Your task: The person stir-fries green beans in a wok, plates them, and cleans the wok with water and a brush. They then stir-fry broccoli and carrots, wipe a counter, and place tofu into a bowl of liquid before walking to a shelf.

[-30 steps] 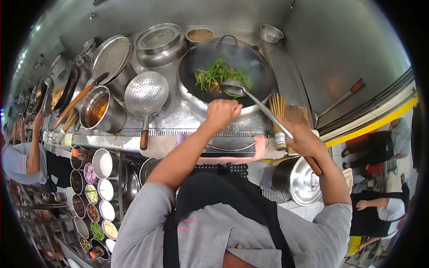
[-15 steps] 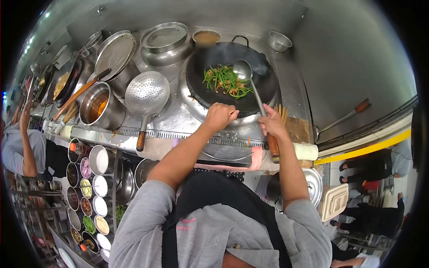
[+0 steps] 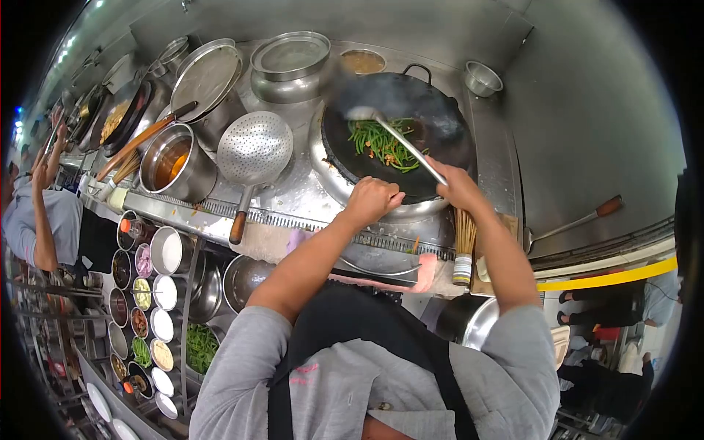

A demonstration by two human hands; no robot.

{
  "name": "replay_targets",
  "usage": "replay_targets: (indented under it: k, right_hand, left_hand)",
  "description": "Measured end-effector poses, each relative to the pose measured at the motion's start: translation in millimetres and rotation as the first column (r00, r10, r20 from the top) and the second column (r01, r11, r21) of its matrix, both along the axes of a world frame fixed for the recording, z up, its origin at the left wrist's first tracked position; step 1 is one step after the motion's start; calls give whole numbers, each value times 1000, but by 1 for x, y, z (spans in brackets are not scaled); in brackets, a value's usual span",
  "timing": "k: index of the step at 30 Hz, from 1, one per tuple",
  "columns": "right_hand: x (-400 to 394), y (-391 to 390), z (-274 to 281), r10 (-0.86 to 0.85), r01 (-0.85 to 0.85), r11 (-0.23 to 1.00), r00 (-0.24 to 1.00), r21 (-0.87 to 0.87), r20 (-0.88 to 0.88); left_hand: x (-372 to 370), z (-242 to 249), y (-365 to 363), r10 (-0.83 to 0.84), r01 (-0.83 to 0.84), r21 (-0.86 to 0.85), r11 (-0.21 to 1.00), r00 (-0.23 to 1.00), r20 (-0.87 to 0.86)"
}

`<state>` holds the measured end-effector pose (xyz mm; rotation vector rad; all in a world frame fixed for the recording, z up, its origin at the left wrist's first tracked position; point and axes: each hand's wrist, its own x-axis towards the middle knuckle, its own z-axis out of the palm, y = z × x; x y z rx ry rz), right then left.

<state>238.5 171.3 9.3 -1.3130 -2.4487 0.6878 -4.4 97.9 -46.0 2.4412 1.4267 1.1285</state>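
Observation:
A black wok (image 3: 341,150) sits on the stove with green beans (image 3: 389,147) and small brown bits in it. My left hand (image 3: 372,199) is closed at the wok's near rim; its fingers hide the part they grip. In my right hand (image 3: 460,185) is a long metal ladle (image 3: 411,149), held by its handle. The ladle's bowl is over the left part of the wok, beside the beans, and slightly blurred. Steam rises at the wok's far left side.
A perforated skimmer (image 3: 255,149) lies left of the wok, beside a pot (image 3: 192,183) of amber liquid. A bamboo brush (image 3: 463,242) stands near my right forearm. Ingredient containers (image 3: 170,251) fill the lower left. A co-worker (image 3: 44,220) stands at the far left.
My right hand has moved up and to the right along with the ladle. The ladle's bowl has swung left from the beans' right side. My left hand stays at the wok's rim.

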Motion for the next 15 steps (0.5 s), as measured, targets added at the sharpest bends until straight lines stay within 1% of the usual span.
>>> replay_targets:
  k: [1,2,5,7,8,9,10,11,12,13,15]
  right_hand:
    - [7,-15,29,22,-29,999,985,38,169]
    - [15,-27,49,36,-63,996,941,70,336]
    - [57,-50,64,-47,22,996,945,82,324]
    - [74,-63,60,-46,30,994,989,106,143]
    - [80,-73,58,-40,34,993,998,117,51]
    - [72,-91,66,-86,87,996,995,28,-51]
    - [59,-106,89,-162,160,975,987,-155,0]
    - [45,-122,117,-228,234,914,972,-330,60]
    - [39,-134,130,-279,306,816,952,-491,129]
    - [47,-139,125,-119,135,918,991,-374,68]
    - [46,-142,123,34,4,961,991,-276,131]
  left_hand:
    - [0,0,0,0,0,7,1000,1000,1]
    - [0,1,1,1,-1,-4,1000,1000,4]
    - [1,-1,-1,-14,14,-28,1000,1000,19]
    - [0,-1,2,-25,25,-14,1000,999,25]
    - [0,0,3,-22,23,-38,999,1000,21]
    - [-1,1,4,-19,20,-62,998,1000,14]
    - [0,3,2,-17,18,-88,996,1000,5]
    - [1,5,0,-16,16,-93,996,1000,0]
    - [1,11,-4,-14,13,-100,995,1000,-5]
    - [2,17,-7,-7,7,-104,995,1000,-7]
    - [4,41,-14,1,-2,-71,997,1000,-11]
